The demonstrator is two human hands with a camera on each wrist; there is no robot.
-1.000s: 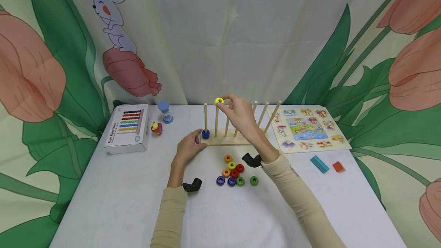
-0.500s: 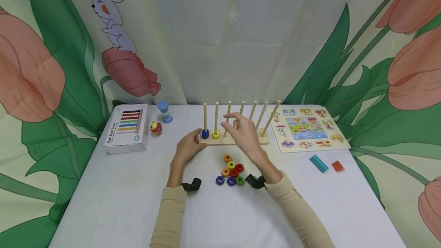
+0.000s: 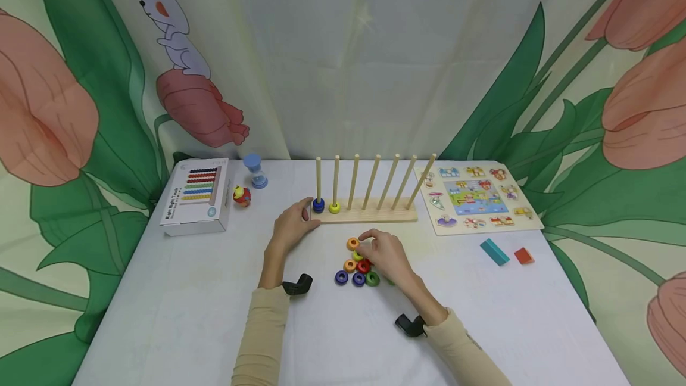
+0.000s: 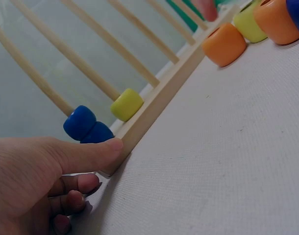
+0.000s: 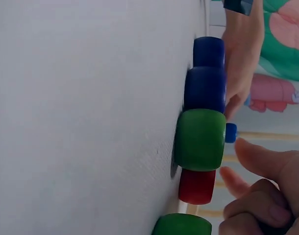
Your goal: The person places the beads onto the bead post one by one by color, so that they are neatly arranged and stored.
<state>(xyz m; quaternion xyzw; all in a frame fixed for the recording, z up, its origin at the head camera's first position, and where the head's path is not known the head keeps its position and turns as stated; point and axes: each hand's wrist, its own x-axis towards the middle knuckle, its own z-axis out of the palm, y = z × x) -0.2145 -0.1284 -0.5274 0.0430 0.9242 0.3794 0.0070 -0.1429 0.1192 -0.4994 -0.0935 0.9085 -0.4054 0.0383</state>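
A wooden stand with several upright pegs stands mid-table. Two stacked blue beads sit on its leftmost peg, and one yellow bead on the peg beside it. My left hand grips the stand's left end, its thumb pressed on the base. In front, loose beads lie in a cluster. My right hand hovers over them, thumb and index finger apart near a yellow bead and an orange bead. Nothing shows between those fingertips. The hand partly covers a red bead.
Left of the stand are a white box, a blue hourglass and a small red and yellow toy. To the right lie a picture puzzle board, a teal block and a red-orange block.
My right hand lowered a yellow bead onto the second peg and let go. It then came back down toward the loose beads. My left hand stayed at the stand's end.
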